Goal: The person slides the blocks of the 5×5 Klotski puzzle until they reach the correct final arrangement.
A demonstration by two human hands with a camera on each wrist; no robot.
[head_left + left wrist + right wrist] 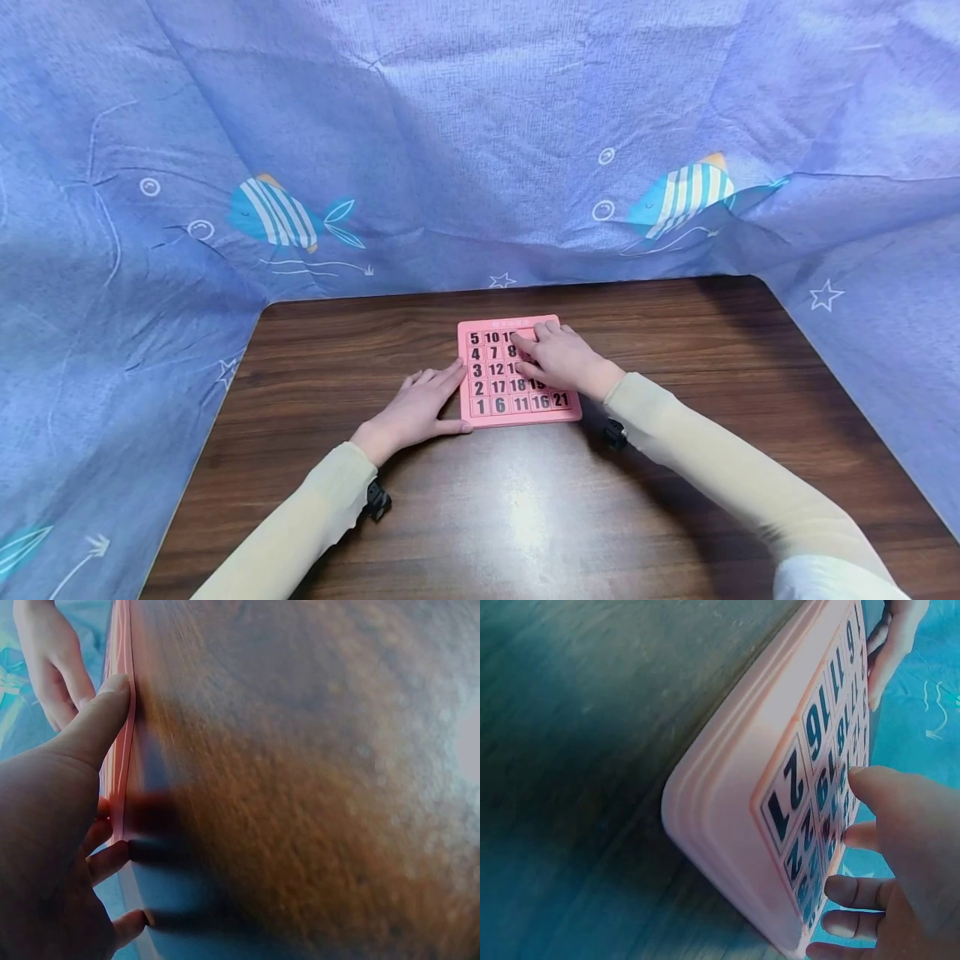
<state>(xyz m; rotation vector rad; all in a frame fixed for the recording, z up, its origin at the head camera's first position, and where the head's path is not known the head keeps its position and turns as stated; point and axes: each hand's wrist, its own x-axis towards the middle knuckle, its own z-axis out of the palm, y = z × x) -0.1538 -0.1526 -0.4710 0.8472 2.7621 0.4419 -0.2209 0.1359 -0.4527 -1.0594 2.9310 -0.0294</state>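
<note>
A pink sliding number puzzle point(517, 421) with black-numbered tiles lies flat on the wooden table. My left hand point(420, 408) rests at its left side, the thumb at the lower left corner and the index fingertip along the left edge. The left wrist view has that thumb point(105, 712) against the puzzle's layered pink side point(122, 645). Over the upper right part of the grid reaches my right hand point(561, 358), fingers spread and touching the tiles, hiding several numbers. In the right wrist view the 21 tile point(784, 796) sits at the near corner.
The dark brown table point(337, 350) has a back edge against a blue cloth point(480, 150) printed with striped fish. Each wrist wears a small black device, such as the one point(377, 500) below the left sleeve. Light glares on the tabletop before the puzzle.
</note>
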